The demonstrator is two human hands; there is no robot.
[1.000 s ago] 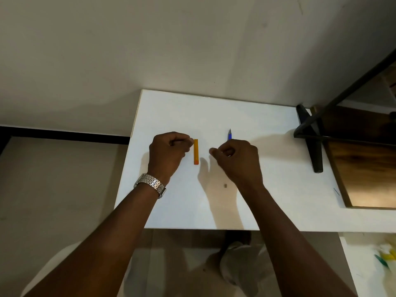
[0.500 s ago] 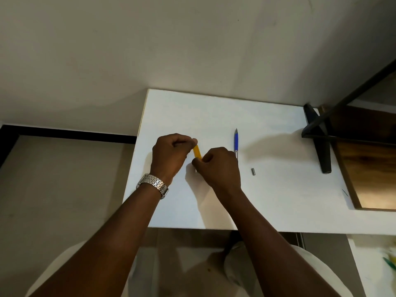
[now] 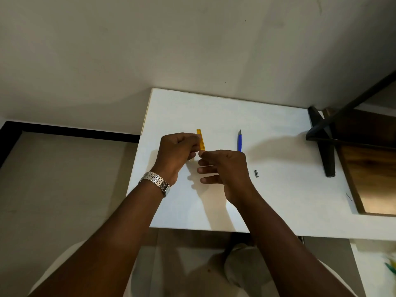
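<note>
A yellow pen barrel (image 3: 200, 138) is held just above the white table (image 3: 278, 202), pointing away from me. My left hand (image 3: 176, 153), with a metal watch on its wrist, grips the barrel's middle from the left. My right hand (image 3: 225, 170) meets the barrel's near end with thumb and forefinger pinching there, while its other fingers are loosely spread below. The lower part of the barrel is hidden between the two hands. A blue pen (image 3: 239, 142) lies on the table just right of the hands, with its tip pointing away.
A small metal sleeve (image 3: 256, 173) lies on the table to the right of my right hand. A thin dark sliver (image 3: 348, 196) rests near a wooden board (image 3: 375, 179). A black stand foot (image 3: 325, 151) sits at the right. The wall runs along the table's far edge.
The yellow barrel lay on the table; my left hand has since lifted it. My right hand left the blue pen and came across to the barrel's near end.
</note>
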